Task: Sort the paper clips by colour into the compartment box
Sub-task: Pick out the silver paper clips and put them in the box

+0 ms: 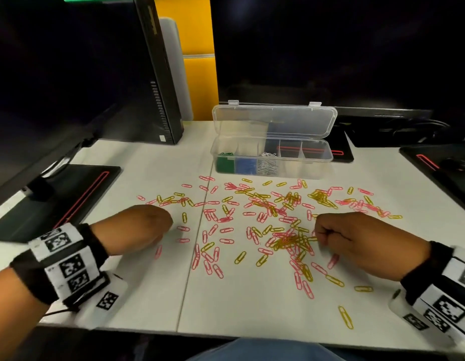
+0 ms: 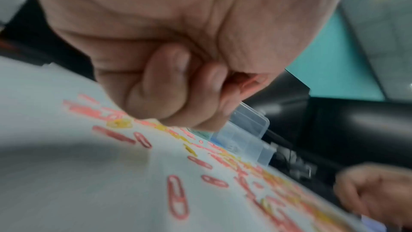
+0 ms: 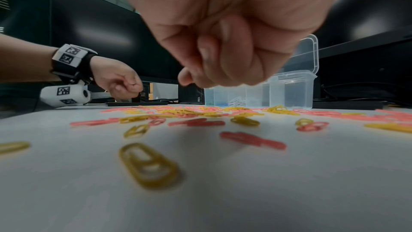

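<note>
A lone yellow clip [image 1: 345,317] lay nearest, long axis running near to far. Left hand [image 1: 137,227] and right hand [image 1: 356,246] hovered over the table [image 1: 148,295], fingers curled tight; whether either held a clip could not be told. Pink clips [image 1: 213,230] and yellow clips [image 1: 291,241] lay scattered at all angles. Beyond, the box [image 1: 271,162] stood lid open, long axis left-right. Only the head view showed green, blue and white lots in its left compartments
</note>
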A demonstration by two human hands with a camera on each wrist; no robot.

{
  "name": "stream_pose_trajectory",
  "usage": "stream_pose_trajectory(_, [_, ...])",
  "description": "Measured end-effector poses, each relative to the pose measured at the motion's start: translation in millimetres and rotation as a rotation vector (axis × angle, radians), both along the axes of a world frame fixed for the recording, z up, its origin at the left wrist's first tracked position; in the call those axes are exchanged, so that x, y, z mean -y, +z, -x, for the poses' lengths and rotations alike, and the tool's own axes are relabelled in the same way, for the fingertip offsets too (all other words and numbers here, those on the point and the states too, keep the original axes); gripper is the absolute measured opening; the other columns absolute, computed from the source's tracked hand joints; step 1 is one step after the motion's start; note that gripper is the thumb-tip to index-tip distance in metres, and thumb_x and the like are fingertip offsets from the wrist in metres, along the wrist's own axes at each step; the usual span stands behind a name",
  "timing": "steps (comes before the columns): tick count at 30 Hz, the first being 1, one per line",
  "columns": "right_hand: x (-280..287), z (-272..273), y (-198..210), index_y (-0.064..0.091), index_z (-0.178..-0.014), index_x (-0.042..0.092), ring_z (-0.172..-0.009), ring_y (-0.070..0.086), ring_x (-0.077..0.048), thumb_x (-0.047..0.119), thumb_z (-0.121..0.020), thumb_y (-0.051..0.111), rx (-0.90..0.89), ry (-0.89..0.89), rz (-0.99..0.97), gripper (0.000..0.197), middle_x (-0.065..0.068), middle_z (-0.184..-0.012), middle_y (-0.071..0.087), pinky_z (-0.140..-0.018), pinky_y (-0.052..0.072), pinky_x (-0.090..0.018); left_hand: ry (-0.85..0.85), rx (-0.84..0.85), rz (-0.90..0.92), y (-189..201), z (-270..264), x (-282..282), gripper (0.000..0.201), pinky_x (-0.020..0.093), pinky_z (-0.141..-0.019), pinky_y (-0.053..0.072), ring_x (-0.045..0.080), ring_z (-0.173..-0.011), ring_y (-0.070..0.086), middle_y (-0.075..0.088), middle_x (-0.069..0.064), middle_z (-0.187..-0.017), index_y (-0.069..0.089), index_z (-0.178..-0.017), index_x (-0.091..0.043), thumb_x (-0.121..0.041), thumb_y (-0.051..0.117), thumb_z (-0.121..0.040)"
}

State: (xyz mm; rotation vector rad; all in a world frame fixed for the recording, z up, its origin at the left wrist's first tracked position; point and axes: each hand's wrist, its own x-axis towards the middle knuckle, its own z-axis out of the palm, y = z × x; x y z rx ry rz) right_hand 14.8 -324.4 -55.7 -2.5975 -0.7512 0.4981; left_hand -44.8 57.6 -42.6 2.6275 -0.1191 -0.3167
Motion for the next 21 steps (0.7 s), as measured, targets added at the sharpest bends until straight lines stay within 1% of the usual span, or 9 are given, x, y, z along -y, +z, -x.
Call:
stream_pose_trajectory(2, [0,1,-2,0.059,-0.081,0.032,-0.076,0.061,-0.008,0.041,-0.095,0.043,0.005,0.044,0.055,0.023,0.013,-0.082,0.065,-0.07,0.051,-0.025,0.223,-0.043,0.229,-3,-10,-7,0.046,0.024,-0.043,0.033,0.016,-0.046,0.037,0.047,0.003,-0.054,0.05,-0.055,-0.017,-0.015,0.048,-0.101])
stream_pose_trajectory(3, [0,1,-4,0.059,-0.082,0.033,-0.073,0.058,-0.004,0.041,-0.095,0.048,0.02,0.082,0.104,0.019,0.019,-0.082,0.064,-0.065,0.047,-0.02,0.307,-0.198,0.372,-5,-9,-6,0.044,0.022,-0.041,0.029,0.016,-0.045,0.034,0.045,0.004,-0.054,0.05,-0.058,-0.015,-0.022,0.053,-0.101])
stream_pose_trajectory(6, [2,1,-9,0.059,-0.084,0.042,-0.07,0.052,0.006,0.043,-0.094,0.054,0.058,0.159,0.205,0.011,0.043,-0.085,0.053,-0.059,0.038,-0.011,0.355,-0.303,0.558,-5,-2,5,0.026,0.019,-0.038,0.035,0.015,-0.042,0.039,0.053,0.008,-0.055,0.059,-0.078,-0.003,-0.023,0.063,-0.093])
stream_pose_trajectory(8, [3,0,-11,0.061,-0.091,0.043,-0.072,0.054,0.001,0.039,-0.093,0.055,0.074,0.148,0.212,0.008,0.032,-0.084,0.057,-0.06,0.039,-0.013,0.373,-0.298,0.695,-4,-4,6,0.015,0.02,-0.041,0.04,0.015,-0.047,0.044,0.061,0.012,-0.068,0.062,-0.099,0.001,-0.013,0.062,-0.094])
stream_pose_trajectory(9, [3,0,-11,0.061,-0.093,0.043,-0.073,0.054,-0.002,0.038,-0.093,0.056,0.084,0.142,0.217,0.008,0.025,-0.082,0.059,-0.061,0.04,-0.014,0.341,-0.275,0.663,-6,-6,4,0.014,0.019,-0.045,0.042,0.013,-0.051,0.048,0.065,0.01,-0.076,0.066,-0.106,-0.003,-0.012,0.061,-0.096])
stream_pose_trajectory(12, [2,-2,-11,0.059,-0.088,0.043,-0.074,0.054,-0.005,0.037,-0.096,0.055,0.089,0.121,0.25,0.011,0.019,-0.082,0.059,-0.062,0.041,-0.016,0.073,-0.14,0.205,-9,-9,3,0.014,0.012,-0.071,0.048,0.0,-0.08,0.065,0.073,-0.018,-0.097,0.075,-0.104,-0.029,-0.025,0.065,-0.096])
stream_pose_trajectory(15, [3,-3,-12,0.057,-0.085,0.04,-0.075,0.055,-0.005,0.04,-0.098,0.051,0.103,0.106,0.271,0.015,0.019,-0.083,0.06,-0.061,0.041,-0.016,-0.233,-0.064,-0.206,-12,-5,13,0.028,0.006,-0.082,0.041,-0.011,-0.093,0.055,0.061,-0.031,-0.103,0.064,-0.118,-0.054,-0.042,0.065,-0.093])
stream_pose_trajectory(18, [0,0,-9,0.057,-0.084,0.039,-0.071,0.052,-0.004,0.053,-0.096,0.05,0.104,0.115,0.253,0.019,0.018,-0.081,0.058,-0.059,0.039,-0.015,-0.347,0.063,-0.438,-18,-4,16,0.029,0.018,-0.087,0.045,-0.003,-0.096,0.051,0.053,-0.023,-0.103,0.059,-0.124,-0.056,-0.052,0.055,-0.096])
stream_pose_trajectory(21, [-6,2,-6,0.059,-0.089,0.037,-0.072,0.052,-0.004,0.06,-0.092,0.057,0.087,0.151,0.286,0.023,0.018,-0.084,0.058,-0.058,0.035,-0.015,-0.501,0.239,-0.401,-20,-3,15,0.025,0.028,-0.069,0.052,0.007,-0.082,0.059,0.057,-0.015,-0.089,0.07,-0.102,-0.042,-0.049,0.046,-0.098])
